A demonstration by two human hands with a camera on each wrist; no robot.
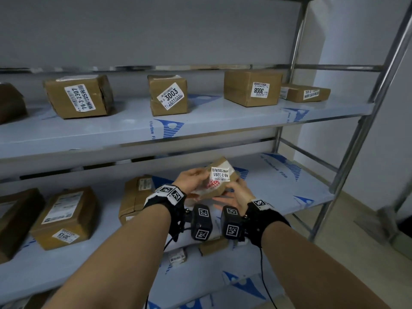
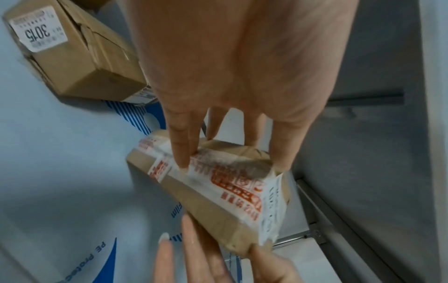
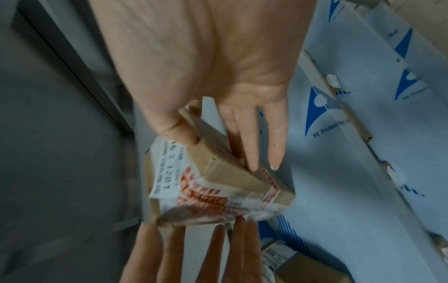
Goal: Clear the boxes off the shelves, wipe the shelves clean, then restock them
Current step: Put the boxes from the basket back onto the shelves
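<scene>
A small cardboard box (image 1: 219, 178) with a white label reading 46-2-3201 and red-printed tape is held tilted above the middle shelf (image 1: 278, 186). My left hand (image 1: 194, 177) grips its left end; in the left wrist view the thumb and fingers (image 2: 181, 157) pinch the box (image 2: 218, 195). My right hand (image 1: 234, 190) holds the right end. In the right wrist view its thumb presses one face of the box (image 3: 218, 183) and its straight fingers (image 3: 252, 159) lie along the other. Each wrist view shows the other hand's fingertips at the bottom.
The upper shelf (image 1: 133, 130) carries boxes labelled 76-3-2307 (image 1: 78, 97), 3003 (image 1: 168, 97) and 3008 (image 1: 252, 88), plus a flat box (image 1: 305, 92). On the middle shelf, left of my hands, stand box 3013 (image 1: 64, 217) and another (image 1: 136, 197). Steel posts (image 1: 347, 175) frame the right end.
</scene>
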